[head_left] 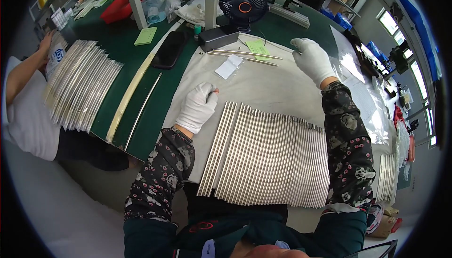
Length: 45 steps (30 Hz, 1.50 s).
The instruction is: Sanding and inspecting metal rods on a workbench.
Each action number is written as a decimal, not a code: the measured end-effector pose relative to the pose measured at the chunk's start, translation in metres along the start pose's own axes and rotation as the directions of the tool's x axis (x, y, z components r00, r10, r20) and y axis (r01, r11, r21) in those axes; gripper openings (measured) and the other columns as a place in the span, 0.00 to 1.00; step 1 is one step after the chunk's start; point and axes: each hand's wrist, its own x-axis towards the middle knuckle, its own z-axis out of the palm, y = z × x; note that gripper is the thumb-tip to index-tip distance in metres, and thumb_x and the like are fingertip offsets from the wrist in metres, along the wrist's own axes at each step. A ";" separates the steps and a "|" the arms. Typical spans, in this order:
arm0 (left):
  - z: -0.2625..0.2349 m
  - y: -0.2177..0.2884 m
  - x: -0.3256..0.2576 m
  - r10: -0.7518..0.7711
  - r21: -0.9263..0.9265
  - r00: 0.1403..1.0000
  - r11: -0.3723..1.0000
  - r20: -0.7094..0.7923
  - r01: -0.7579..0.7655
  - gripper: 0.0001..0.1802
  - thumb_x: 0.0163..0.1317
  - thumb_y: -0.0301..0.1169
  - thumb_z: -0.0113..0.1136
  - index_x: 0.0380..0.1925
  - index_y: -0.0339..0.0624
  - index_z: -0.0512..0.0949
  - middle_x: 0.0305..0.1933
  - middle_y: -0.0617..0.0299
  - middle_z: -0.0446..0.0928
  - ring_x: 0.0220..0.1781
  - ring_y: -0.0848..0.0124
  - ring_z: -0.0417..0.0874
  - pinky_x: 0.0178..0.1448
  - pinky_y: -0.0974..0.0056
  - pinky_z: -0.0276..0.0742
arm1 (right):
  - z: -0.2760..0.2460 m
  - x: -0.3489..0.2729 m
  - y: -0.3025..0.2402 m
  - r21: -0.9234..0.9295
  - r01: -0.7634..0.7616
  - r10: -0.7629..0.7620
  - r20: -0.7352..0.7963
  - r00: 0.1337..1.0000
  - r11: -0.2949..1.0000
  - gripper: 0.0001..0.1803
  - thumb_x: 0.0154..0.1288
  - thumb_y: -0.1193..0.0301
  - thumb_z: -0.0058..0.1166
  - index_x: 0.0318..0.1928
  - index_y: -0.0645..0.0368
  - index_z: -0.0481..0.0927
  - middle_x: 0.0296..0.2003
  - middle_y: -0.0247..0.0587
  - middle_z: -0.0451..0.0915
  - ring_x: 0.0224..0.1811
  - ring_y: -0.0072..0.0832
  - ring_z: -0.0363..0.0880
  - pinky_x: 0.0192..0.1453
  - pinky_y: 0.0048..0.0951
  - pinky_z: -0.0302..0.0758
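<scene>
My left hand (197,106), in a white glove, is held closed above the pale cloth (190,86), just left of the metal rods. Its fingers are curled in, and whatever they may hold is hidden. Over the far right of the cloth is my right hand (312,60), also gloved, with its fingers bent together; I cannot make out anything in them. Between my forearms lies a wide row of slim silvery rods (278,157), with a few rods (217,149) set slightly apart at its left. Beyond them are thin metal rods (245,56), a small white slip (229,66) and a green note (257,48).
At the back stand a black fan (244,6) and a dark box (219,38). A black phone (171,49) and a long pale strip (136,79) lie on the green table (117,30). Farther left, a person's arm (29,70) is beside wrapped rods (82,84).
</scene>
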 end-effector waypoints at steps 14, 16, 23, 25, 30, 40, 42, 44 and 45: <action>-0.003 0.009 -0.012 -0.063 0.023 0.998 0.998 0.012 0.062 0.04 0.55 0.25 0.61 0.30 0.41 0.76 0.31 0.56 0.78 0.31 0.56 0.80 0.35 0.57 0.77 | 0.003 0.166 -0.017 0.133 -0.061 0.058 0.023 0.998 0.989 0.26 0.58 0.62 0.56 0.56 0.58 0.76 0.51 0.49 0.79 0.55 0.43 0.76 0.60 0.37 0.72; -0.006 0.011 -0.012 -0.074 0.026 0.997 0.997 0.017 0.073 0.04 0.55 0.25 0.61 0.31 0.41 0.76 0.31 0.56 0.78 0.31 0.56 0.80 0.35 0.57 0.77 | -0.001 0.196 -0.028 0.259 -0.081 0.056 0.104 0.993 0.962 0.29 0.63 0.56 0.54 0.58 0.64 0.73 0.54 0.53 0.77 0.58 0.41 0.75 0.62 0.34 0.69; -0.008 0.017 -0.006 -0.089 -0.010 0.995 0.996 0.050 0.090 0.02 0.53 0.23 0.59 0.27 0.40 0.77 0.29 0.57 0.76 0.30 0.58 0.79 0.33 0.57 0.76 | 0.052 0.283 -0.009 0.289 -0.076 0.015 0.207 0.978 0.954 0.39 0.66 0.39 0.36 0.52 0.63 0.78 0.49 0.59 0.78 0.56 0.52 0.73 0.61 0.38 0.67; -0.011 0.021 -0.004 -0.098 -0.015 0.993 0.995 0.062 0.100 0.01 0.53 0.24 0.59 0.26 0.40 0.77 0.29 0.57 0.76 0.29 0.58 0.79 0.33 0.58 0.76 | 0.059 0.298 -0.008 0.207 -0.043 -0.034 0.357 0.934 0.977 0.41 0.66 0.37 0.32 0.51 0.64 0.79 0.50 0.61 0.77 0.57 0.53 0.72 0.63 0.38 0.65; -0.006 0.021 0.000 -0.097 -0.028 0.994 0.995 0.052 0.099 0.01 0.54 0.25 0.60 0.26 0.40 0.77 0.29 0.58 0.76 0.30 0.59 0.79 0.34 0.58 0.76 | 0.040 0.306 -0.008 0.206 -0.070 -0.057 0.552 0.832 0.976 0.49 0.60 0.29 0.32 0.57 0.64 0.74 0.54 0.51 0.77 0.58 0.46 0.72 0.64 0.38 0.62; -0.009 0.020 0.001 -0.148 0.004 0.985 0.989 0.091 0.148 0.02 0.53 0.24 0.61 0.27 0.41 0.77 0.31 0.59 0.77 0.30 0.60 0.80 0.34 0.60 0.77 | 0.053 0.304 -0.017 0.339 -0.132 -0.086 0.558 0.825 0.932 0.45 0.58 0.34 0.43 0.56 0.64 0.75 0.53 0.49 0.78 0.55 0.41 0.73 0.62 0.35 0.64; -0.009 0.020 0.001 -0.148 -0.002 0.984 0.989 0.097 0.149 0.02 0.53 0.24 0.61 0.27 0.42 0.77 0.31 0.60 0.77 0.30 0.61 0.80 0.34 0.60 0.77 | 0.053 0.305 -0.017 0.354 -0.151 -0.077 0.555 0.828 0.923 0.44 0.58 0.35 0.46 0.56 0.64 0.76 0.53 0.49 0.78 0.55 0.40 0.74 0.62 0.35 0.64; -0.012 0.019 -0.001 -0.156 0.002 0.983 0.988 0.101 0.156 0.02 0.53 0.24 0.61 0.27 0.42 0.77 0.31 0.61 0.77 0.30 0.61 0.80 0.34 0.60 0.78 | 0.059 0.305 -0.022 0.379 -0.167 -0.078 0.552 0.830 0.910 0.43 0.57 0.36 0.49 0.56 0.64 0.76 0.53 0.49 0.78 0.54 0.40 0.74 0.62 0.34 0.65; -0.014 0.019 -0.002 -0.159 0.015 0.983 0.987 0.093 0.158 0.02 0.53 0.23 0.61 0.27 0.42 0.77 0.31 0.61 0.77 0.30 0.61 0.80 0.34 0.61 0.78 | 0.064 0.304 -0.025 0.396 -0.171 -0.084 0.550 0.831 0.902 0.43 0.57 0.37 0.50 0.56 0.64 0.76 0.53 0.49 0.78 0.54 0.39 0.74 0.62 0.34 0.65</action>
